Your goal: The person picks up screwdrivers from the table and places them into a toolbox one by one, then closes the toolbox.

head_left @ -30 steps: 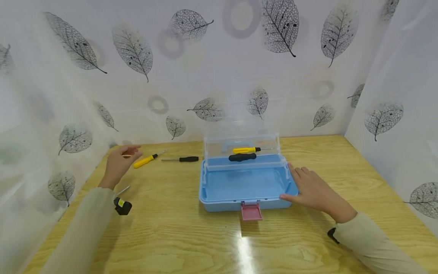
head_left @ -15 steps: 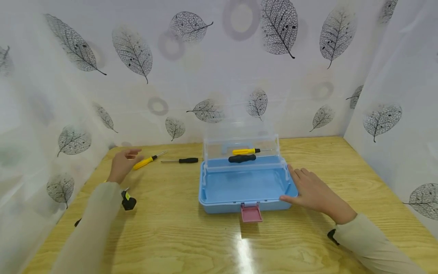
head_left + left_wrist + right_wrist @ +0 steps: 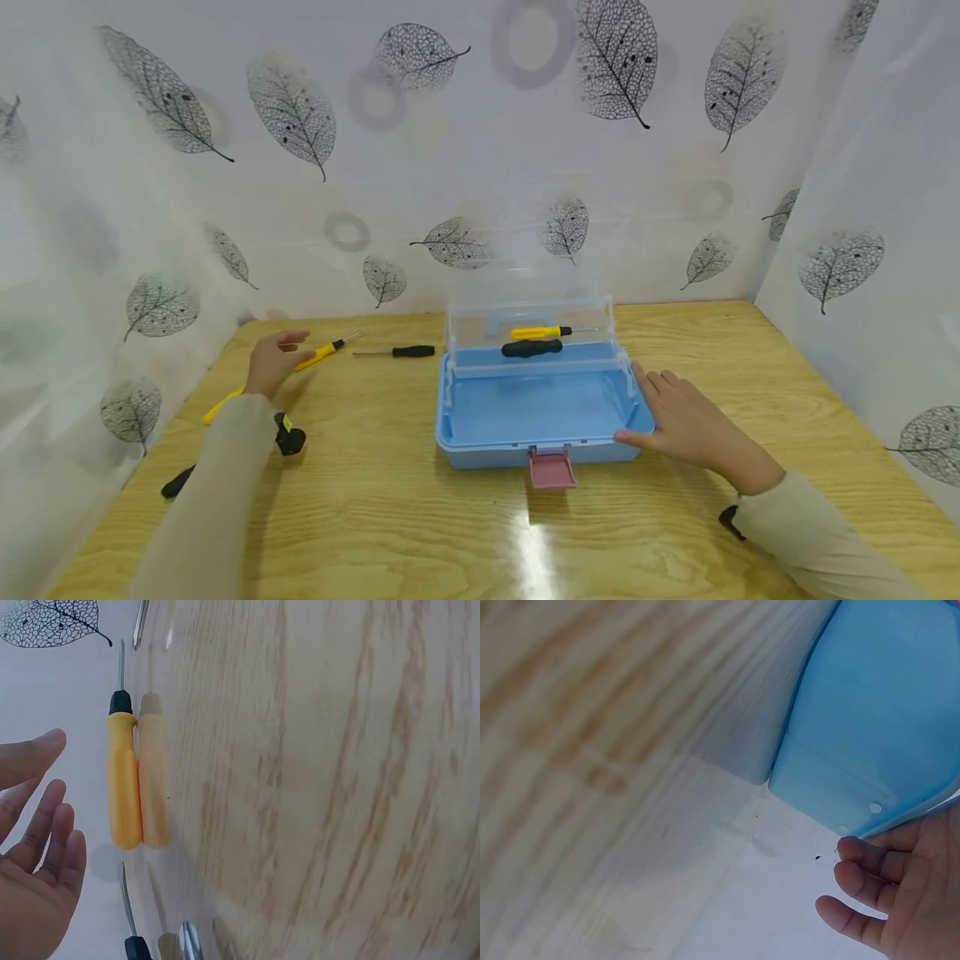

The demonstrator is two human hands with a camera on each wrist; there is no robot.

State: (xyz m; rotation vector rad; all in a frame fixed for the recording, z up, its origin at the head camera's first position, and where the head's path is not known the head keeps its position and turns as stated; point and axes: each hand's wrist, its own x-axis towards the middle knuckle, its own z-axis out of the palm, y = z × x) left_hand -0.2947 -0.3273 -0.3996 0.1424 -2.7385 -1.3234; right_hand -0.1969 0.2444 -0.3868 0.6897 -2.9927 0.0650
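In the head view, my left hand (image 3: 272, 364) hovers at the handle end of a yellow screwdriver (image 3: 321, 354) at the table's back left. The left wrist view shows its fingers spread and apart from the yellow screwdriver (image 3: 125, 780). My right hand (image 3: 686, 417) rests on the right end of a light blue toolbox (image 3: 487, 456), thumb at the front rim, other fingers along the side. Its fingers bend slightly below the blue wall (image 3: 877, 712) in the right wrist view. The toolbox's clear lid (image 3: 525, 287) stands up, and its pink latch (image 3: 552, 469) hangs down.
A yellow screwdriver (image 3: 536, 332) and a black-handled one (image 3: 531, 347) lie in the raised clear tray. Another black screwdriver (image 3: 412, 352) lies left of the toolbox. Near the left sleeve are a yellow handle (image 3: 222, 406) and a black handle (image 3: 178, 482), both partly hidden.
My left hand has moved right, closer to the yellow screwdriver, uncovering the yellow and black handles beside the sleeve. My right hand has stayed on the toolbox.
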